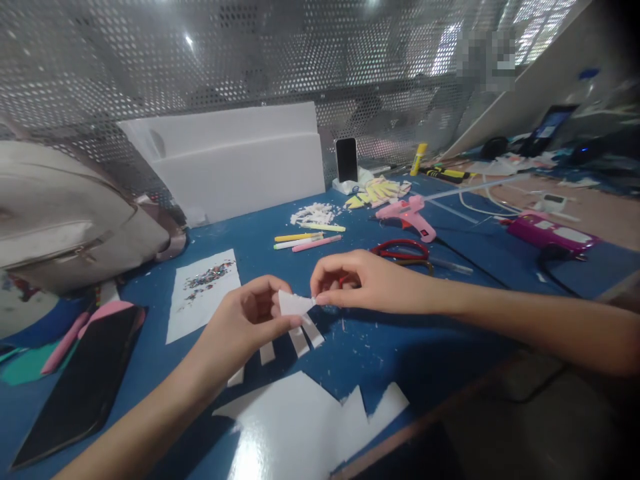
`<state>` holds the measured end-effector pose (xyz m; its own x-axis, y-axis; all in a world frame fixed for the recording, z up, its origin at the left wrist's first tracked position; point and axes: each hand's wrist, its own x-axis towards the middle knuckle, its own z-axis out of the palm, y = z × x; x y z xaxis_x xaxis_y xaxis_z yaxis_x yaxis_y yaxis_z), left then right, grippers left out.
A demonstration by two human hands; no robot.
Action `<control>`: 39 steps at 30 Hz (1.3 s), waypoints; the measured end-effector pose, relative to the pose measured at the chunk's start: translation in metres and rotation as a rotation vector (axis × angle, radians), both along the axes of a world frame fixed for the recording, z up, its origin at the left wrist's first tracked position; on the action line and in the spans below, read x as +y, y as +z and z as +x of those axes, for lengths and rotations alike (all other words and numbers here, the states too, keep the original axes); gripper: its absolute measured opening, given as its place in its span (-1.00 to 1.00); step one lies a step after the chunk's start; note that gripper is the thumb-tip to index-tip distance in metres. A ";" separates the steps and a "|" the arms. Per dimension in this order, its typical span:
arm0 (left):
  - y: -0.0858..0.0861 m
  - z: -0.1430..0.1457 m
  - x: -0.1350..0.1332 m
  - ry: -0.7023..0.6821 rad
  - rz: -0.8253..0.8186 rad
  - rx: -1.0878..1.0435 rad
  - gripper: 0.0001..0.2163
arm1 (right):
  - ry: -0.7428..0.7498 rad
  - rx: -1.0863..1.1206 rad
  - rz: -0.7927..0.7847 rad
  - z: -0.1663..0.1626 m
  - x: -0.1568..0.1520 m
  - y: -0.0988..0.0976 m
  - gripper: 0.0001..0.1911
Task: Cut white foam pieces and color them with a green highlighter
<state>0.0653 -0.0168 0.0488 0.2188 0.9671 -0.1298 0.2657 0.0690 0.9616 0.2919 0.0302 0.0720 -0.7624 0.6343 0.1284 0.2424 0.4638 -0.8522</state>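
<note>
My left hand [250, 315] pinches a small white piece of paper or foam [294, 304] between thumb and fingers. At the piece's right tip, the thumb and fingertips of my right hand [345, 281] are closed on it too. White strips [306, 333] lie on the blue table below my hands. Nearer me is a larger cut white sheet [295, 420] with jagged edges. A white paper [185, 313] bearing small multicoloured bits [207, 280] lies left of my left hand. Scissors with red handles [400, 249] rest just behind my right wrist.
Several markers [307, 240] and a heap of white scraps [316, 215] lie ahead. A pink glue gun [410, 213] with a black cable is at the right. A black phone [85, 380] and a bag [70, 207] occupy the left; a white foam board [240, 167] stands behind.
</note>
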 end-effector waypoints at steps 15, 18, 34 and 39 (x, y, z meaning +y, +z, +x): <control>0.004 0.014 -0.002 0.027 -0.075 -0.112 -0.69 | 0.045 0.075 -0.157 0.009 0.006 -0.012 -0.78; 0.000 0.013 0.001 0.014 -0.077 -0.133 -0.70 | 0.039 0.097 -0.204 0.009 0.005 -0.012 -0.79; 0.001 0.023 0.009 0.004 -0.102 -0.151 -0.78 | 0.033 0.151 -0.276 0.015 0.011 -0.021 -0.86; -0.006 0.017 0.014 -0.066 -0.127 -0.184 -0.75 | 0.052 0.178 -0.302 0.015 0.011 -0.022 -0.89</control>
<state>0.0827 -0.0027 0.0425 0.3126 0.9283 -0.2014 0.0949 0.1805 0.9790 0.3072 0.0413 0.0499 -0.7773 0.6247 0.0749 0.0599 0.1920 -0.9796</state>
